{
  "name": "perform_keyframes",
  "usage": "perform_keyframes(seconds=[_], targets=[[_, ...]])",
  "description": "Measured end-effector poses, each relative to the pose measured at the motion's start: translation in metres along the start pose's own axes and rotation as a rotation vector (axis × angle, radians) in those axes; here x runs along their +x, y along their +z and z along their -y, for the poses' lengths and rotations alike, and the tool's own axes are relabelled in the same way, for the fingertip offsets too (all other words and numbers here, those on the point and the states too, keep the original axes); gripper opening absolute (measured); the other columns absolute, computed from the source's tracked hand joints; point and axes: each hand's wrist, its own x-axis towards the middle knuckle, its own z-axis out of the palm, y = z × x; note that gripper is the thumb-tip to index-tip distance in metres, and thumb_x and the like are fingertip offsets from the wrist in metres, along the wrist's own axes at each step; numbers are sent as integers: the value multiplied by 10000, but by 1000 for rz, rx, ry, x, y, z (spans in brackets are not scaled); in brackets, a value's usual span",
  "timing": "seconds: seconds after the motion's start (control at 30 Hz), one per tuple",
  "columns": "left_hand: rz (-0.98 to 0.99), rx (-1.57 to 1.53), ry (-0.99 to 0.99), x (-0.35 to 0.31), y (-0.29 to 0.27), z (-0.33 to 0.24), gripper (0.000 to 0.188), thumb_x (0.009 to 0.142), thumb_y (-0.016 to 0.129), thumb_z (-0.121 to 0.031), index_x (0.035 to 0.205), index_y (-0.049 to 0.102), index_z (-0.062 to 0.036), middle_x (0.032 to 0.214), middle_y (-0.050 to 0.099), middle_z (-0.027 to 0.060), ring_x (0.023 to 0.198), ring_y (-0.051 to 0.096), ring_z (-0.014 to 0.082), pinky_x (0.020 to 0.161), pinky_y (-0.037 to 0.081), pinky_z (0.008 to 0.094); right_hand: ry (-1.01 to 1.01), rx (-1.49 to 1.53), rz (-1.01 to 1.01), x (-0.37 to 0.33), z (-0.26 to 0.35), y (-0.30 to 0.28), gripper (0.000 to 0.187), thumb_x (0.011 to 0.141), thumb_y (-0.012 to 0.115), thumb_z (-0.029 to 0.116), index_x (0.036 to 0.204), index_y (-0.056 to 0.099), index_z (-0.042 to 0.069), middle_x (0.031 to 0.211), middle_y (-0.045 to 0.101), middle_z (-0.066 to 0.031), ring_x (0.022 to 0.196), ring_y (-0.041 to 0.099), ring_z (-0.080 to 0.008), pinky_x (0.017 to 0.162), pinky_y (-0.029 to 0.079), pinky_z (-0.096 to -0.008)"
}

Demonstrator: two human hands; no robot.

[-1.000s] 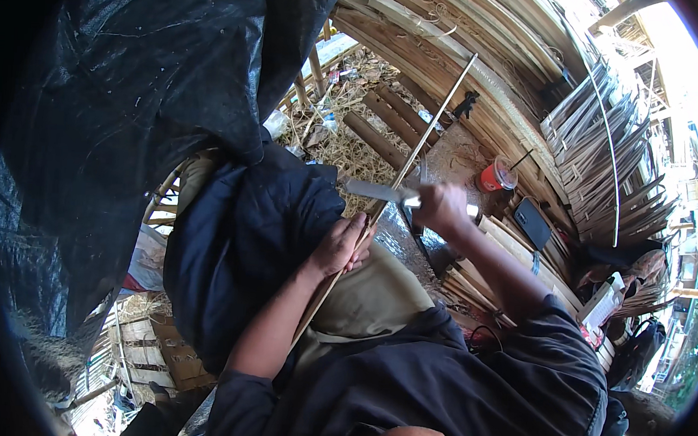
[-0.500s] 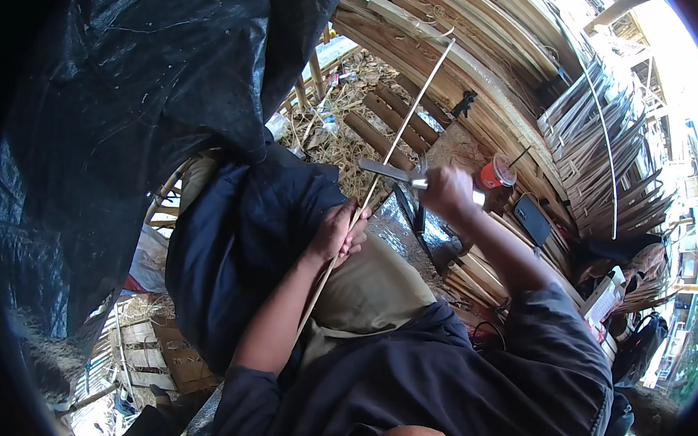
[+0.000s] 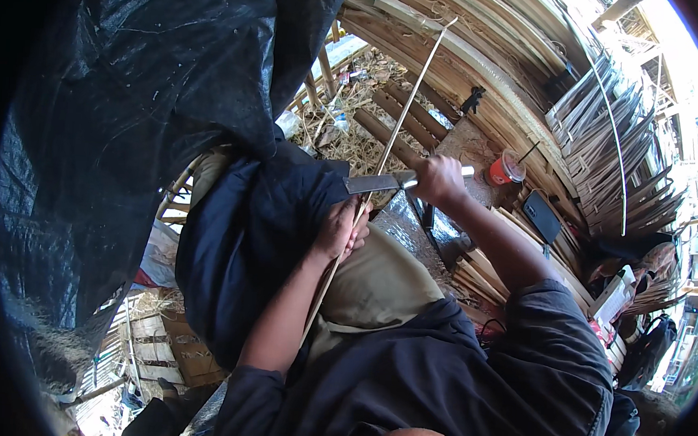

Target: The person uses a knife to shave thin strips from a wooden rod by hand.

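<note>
A long, thin, pale strip (image 3: 409, 103), looking like split bamboo, runs slantwise from beside my left forearm up toward the stacked boards. Over my lap, my left hand (image 3: 344, 229) is closed around it. My right hand (image 3: 439, 179) grips the handle of a knife (image 3: 372, 184), whose broad blade points left. That blade lies across the strip, just beyond my left fingers. Whether its edge is cutting in cannot be made out. Dark cloth (image 3: 253, 237) covers my left leg, and khaki trousers (image 3: 381, 279) show beside it.
Wooden boards (image 3: 452, 58) are stacked at the far side. A red cup with a straw (image 3: 506, 168) and a dark phone (image 3: 541, 216) rest to my right, near thin wood strips (image 3: 480, 276). A black tarp (image 3: 149, 113) hangs at left. Shavings (image 3: 364, 152) litter the ground.
My right hand has drawn the knife slightly nearer, down along the strip toward my left hand. My left hand keeps its hold. The whole view has shifted a little.
</note>
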Motion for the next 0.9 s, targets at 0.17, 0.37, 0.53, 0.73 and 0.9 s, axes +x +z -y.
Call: perform_keyframes(seconds=[0.17,0.37,0.53,0.73,0.9], targets=[[-14,-32,-3,-1,-2,-6,399,1047,386,-480,948,519,-117,524,327,-74,377,263,32,361,220,197,-11,-23,-133,17,-13,21,168,655,744,275,689,655,137,628,634,-108,607,661,-312,579,528,-451],[-27,-23,-6,0,-1,-8,384,1049,388,-461,947,511,-111,520,331,-71,370,266,31,350,225,197,50,-50,-94,12,-5,9,136,738,690,242,671,653,129,594,634,-94,538,645,-264,559,543,-429],[-31,46,2,0,1,5,373,1047,406,-449,946,508,-104,509,325,-75,362,278,32,340,225,200,0,-108,0,4,15,-3,69,771,685,214,768,712,150,696,686,-81,650,700,-253,614,565,-396],[-41,-9,80,0,-11,-11,348,1053,382,-414,943,502,-106,506,332,-66,350,280,40,341,239,205,77,-71,-53,18,43,4,81,739,676,208,748,683,128,669,671,-123,666,708,-279,643,568,-428],[-77,-1,53,-6,-3,-11,353,1053,384,-410,925,501,-103,508,334,-67,349,278,39,338,238,200,172,-155,207,40,10,-14,123,828,634,209,900,731,182,783,681,-42,678,682,-201,655,567,-405]])
